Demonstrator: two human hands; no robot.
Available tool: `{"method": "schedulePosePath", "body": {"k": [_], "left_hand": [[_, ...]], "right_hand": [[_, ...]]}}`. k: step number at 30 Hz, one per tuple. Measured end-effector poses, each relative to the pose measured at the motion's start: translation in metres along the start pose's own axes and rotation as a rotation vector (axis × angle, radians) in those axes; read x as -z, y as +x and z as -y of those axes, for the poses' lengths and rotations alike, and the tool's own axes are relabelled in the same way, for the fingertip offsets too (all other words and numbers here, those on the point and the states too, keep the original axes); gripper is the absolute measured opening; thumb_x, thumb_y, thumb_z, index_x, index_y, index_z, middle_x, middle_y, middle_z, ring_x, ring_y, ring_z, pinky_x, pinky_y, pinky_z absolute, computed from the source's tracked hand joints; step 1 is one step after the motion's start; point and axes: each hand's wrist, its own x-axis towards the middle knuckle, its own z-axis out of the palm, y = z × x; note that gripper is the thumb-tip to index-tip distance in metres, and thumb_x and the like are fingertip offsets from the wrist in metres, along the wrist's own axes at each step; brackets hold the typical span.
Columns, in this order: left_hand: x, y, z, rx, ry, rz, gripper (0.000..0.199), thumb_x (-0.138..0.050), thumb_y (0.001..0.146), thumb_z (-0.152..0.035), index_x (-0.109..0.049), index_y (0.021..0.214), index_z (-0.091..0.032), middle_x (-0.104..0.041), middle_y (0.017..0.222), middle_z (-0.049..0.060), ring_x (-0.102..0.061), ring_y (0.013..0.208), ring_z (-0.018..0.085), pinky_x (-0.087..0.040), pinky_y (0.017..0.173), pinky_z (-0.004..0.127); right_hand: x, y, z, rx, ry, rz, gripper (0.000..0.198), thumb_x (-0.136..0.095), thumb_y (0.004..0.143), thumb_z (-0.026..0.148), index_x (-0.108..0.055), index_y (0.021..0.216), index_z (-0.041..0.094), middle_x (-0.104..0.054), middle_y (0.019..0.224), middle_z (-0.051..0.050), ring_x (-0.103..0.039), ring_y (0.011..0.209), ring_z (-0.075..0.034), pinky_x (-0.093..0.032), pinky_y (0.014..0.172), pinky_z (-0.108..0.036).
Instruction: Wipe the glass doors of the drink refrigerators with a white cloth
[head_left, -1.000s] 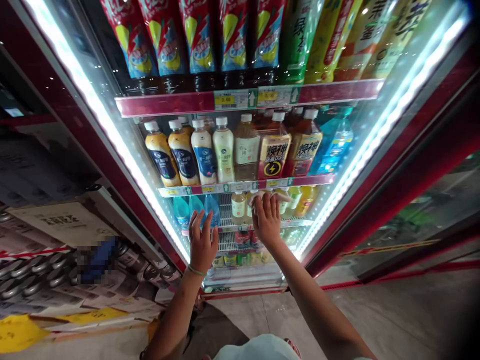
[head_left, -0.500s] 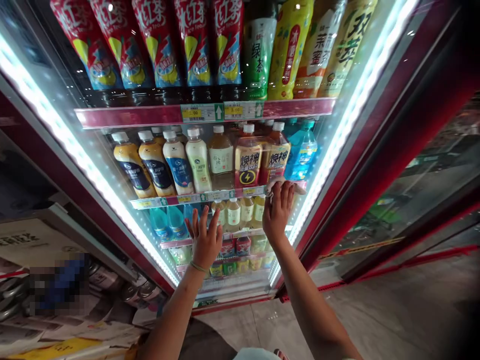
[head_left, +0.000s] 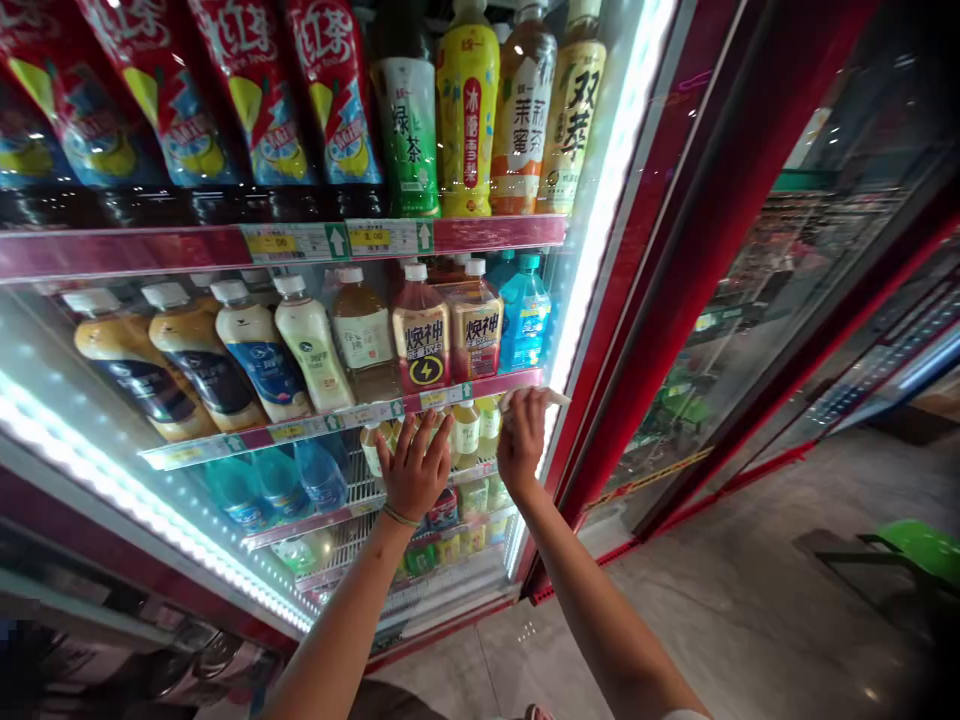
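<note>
My left hand lies flat with its fingers spread against the clear glass front of a lit drinks fridge, just below the second shelf's price strip. To its right, my right hand presses a pale cloth to the glass, near the strip's right end. The cloth shows past the fingertips on both sides; the rest is hidden under the hand. Behind the glass, above my hands, stand two amber energy drink bottles and a blue drink bottle.
Red iced tea bottles and a green tea bottle fill the top shelf. A bright light strip runs down the right side, beside a dark red door frame. On the grey floor at right stands a green stool.
The view has turned to the right, so the shelves appear farther left. My right hand has moved with the cloth slightly lower, to the strip's right end. The left hand has shifted rightward along the glass.
</note>
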Motion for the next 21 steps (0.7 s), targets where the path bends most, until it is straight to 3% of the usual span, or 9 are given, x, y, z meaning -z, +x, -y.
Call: {"method": "schedulePosePath", "body": {"k": [2,3,6,8,11,13,18,21], "left_hand": [[-0.009,-0.005,0.001,-0.011,0.005,-0.018,0.058,-0.066,0.094,-0.028,-0.053,0.150,-0.038,-0.067,0.141,0.005,-0.054,0.142,0.028,0.004,0.131,0.056],[-0.012,-0.008,0.003,-0.012,-0.003,-0.020,0.059,-0.066,0.094,-0.028,-0.052,0.150,-0.039,-0.068,0.140,0.005,-0.054,0.141,0.028,0.004,0.131,0.055],[-0.015,-0.012,0.006,-0.007,-0.007,-0.037,0.061,-0.067,0.093,-0.028,-0.052,0.150,-0.040,-0.069,0.139,0.005,-0.055,0.141,0.027,0.003,0.132,0.053],[-0.015,-0.013,0.006,-0.028,0.034,-0.060,0.061,-0.068,0.092,-0.028,-0.052,0.150,-0.039,-0.069,0.138,0.005,-0.055,0.140,0.027,0.000,0.132,0.051],[-0.013,-0.012,0.006,-0.056,0.091,-0.069,0.062,-0.069,0.091,-0.029,-0.052,0.150,-0.038,-0.069,0.138,0.005,-0.055,0.140,0.027,-0.004,0.132,0.049],[-0.013,-0.013,0.007,-0.050,0.083,-0.054,0.062,-0.069,0.091,-0.029,-0.052,0.150,-0.038,-0.069,0.138,0.005,-0.056,0.140,0.027,-0.003,0.132,0.049],[-0.013,-0.014,0.008,-0.050,0.076,-0.054,0.061,-0.069,0.092,-0.029,-0.053,0.150,-0.039,-0.069,0.138,0.004,-0.056,0.140,0.027,-0.003,0.132,0.049],[-0.011,-0.010,0.007,-0.097,0.135,-0.095,0.061,-0.069,0.091,-0.028,-0.054,0.149,-0.034,-0.069,0.138,0.006,-0.048,0.147,0.027,-0.008,0.132,0.049]], "right_hand": [[0.006,0.004,-0.008,0.226,-0.009,0.081,0.067,-0.048,0.101,0.021,-0.028,0.164,0.033,-0.046,0.160,-0.009,-0.037,0.154,-0.033,-0.044,0.118,-0.058],[0.010,0.007,-0.012,0.244,-0.017,0.056,0.066,-0.052,0.101,0.022,-0.033,0.162,0.035,-0.052,0.155,-0.009,-0.043,0.149,-0.032,-0.046,0.117,-0.056],[0.014,0.018,-0.019,-0.055,-0.031,-0.192,0.052,-0.053,0.101,0.022,-0.051,0.152,0.031,-0.056,0.137,-0.013,-0.054,0.132,-0.029,-0.052,0.107,-0.050],[0.012,0.025,-0.016,-0.174,0.003,-0.237,0.045,-0.053,0.101,0.022,-0.055,0.146,0.026,-0.057,0.126,-0.014,-0.056,0.121,-0.027,-0.055,0.099,-0.046],[0.006,0.036,-0.012,0.030,0.102,-0.119,0.044,-0.057,0.099,0.019,-0.054,0.142,0.029,-0.059,0.117,-0.009,-0.060,0.109,-0.022,-0.056,0.092,-0.039],[0.004,0.042,-0.016,0.096,0.123,-0.139,0.041,-0.059,0.098,0.017,-0.057,0.137,0.031,-0.057,0.116,-0.007,-0.061,0.105,-0.020,-0.056,0.090,-0.036],[0.004,0.031,-0.024,-0.169,0.035,-0.352,0.037,-0.048,0.102,0.016,-0.056,0.138,0.021,-0.049,0.121,-0.013,-0.054,0.116,-0.024,-0.053,0.099,-0.044],[-0.001,0.021,-0.016,-0.053,0.011,-0.225,0.049,-0.052,0.101,0.017,-0.050,0.148,0.027,-0.054,0.128,-0.013,-0.055,0.122,-0.025,-0.050,0.105,-0.044]]}}
